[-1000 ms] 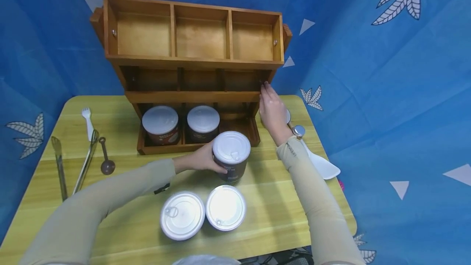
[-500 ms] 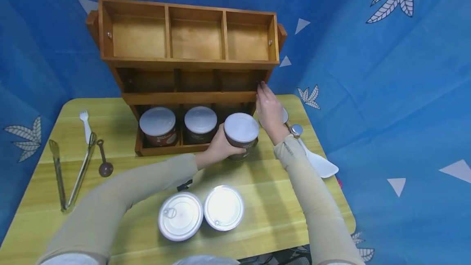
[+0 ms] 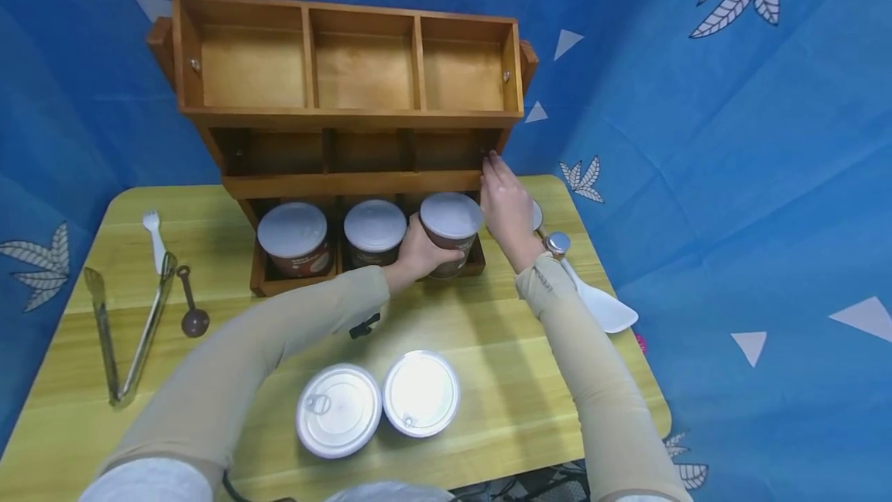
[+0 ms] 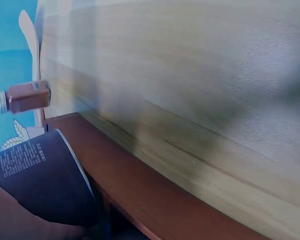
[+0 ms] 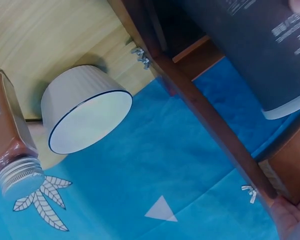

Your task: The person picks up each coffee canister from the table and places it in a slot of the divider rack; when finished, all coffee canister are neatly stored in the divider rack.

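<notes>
My left hand (image 3: pixel 420 252) grips a dark can (image 3: pixel 451 227) with a white lid at the right compartment of the bottom tier of a wooden three-tier rack (image 3: pixel 348 183). Whether the can's base rests on the tier's floor cannot be told. In the left wrist view, the held can (image 4: pixel 42 182) shows small printed text beside the tier's front rail (image 4: pixel 135 200). A reddish-brown can (image 3: pixel 296 242) and a dark can (image 3: pixel 375 232) stand in the other two compartments. My right hand (image 3: pixel 507 204) holds the right end of the middle tier, with thumb and fingers at its edge (image 5: pixel 289 212).
Two cans with pull-ring lids (image 3: pixel 339 410) (image 3: pixel 421 393) stand at the table's front. Tongs (image 3: pixel 142 339), a white fork (image 3: pixel 155 242) and a brown scoop (image 3: pixel 194 321) lie left. A white bowl (image 5: pixel 85 110), capped bottle (image 5: pixel 12 130) and white spatula (image 3: pixel 608 308) are right.
My left hand has carried the can from in front of the rack, away from me and slightly right, to the bottom tier's right compartment. My right hand has kept its place on the rack.
</notes>
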`<move>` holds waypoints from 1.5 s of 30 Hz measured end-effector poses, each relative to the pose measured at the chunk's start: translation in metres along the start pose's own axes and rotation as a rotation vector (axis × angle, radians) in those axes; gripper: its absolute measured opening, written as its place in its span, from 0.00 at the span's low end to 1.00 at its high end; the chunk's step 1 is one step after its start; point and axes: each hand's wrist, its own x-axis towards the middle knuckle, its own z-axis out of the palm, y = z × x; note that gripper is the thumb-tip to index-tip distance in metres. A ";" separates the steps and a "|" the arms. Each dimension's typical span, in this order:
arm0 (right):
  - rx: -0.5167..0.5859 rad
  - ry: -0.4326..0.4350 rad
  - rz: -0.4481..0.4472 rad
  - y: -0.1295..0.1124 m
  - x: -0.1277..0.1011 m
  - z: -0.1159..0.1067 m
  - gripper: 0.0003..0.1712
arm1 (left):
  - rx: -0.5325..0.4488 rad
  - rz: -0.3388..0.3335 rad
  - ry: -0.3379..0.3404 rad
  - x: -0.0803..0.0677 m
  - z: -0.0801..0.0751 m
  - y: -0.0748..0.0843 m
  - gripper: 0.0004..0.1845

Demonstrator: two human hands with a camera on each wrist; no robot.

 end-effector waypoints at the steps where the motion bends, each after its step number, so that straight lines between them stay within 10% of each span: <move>1: 0.003 -0.001 -0.001 0.000 0.000 0.000 0.20 | -0.006 -0.006 0.003 0.002 0.000 0.000 0.60; 17: 0.004 0.010 -0.004 -0.003 -0.001 0.000 0.20 | 0.009 -0.131 0.109 0.026 0.017 -0.008 0.59; 32: 0.012 -0.015 0.019 0.000 -0.001 0.000 0.20 | 0.062 -0.175 0.005 0.013 0.019 -0.021 0.60; 39: 0.036 -0.024 0.024 0.000 0.001 0.000 0.21 | -0.002 -0.229 -0.181 -0.006 -0.002 -0.005 0.57; 45: 0.040 -0.027 0.035 -0.002 0.000 0.000 0.21 | 0.072 -0.329 -0.561 -0.029 -0.056 0.015 0.50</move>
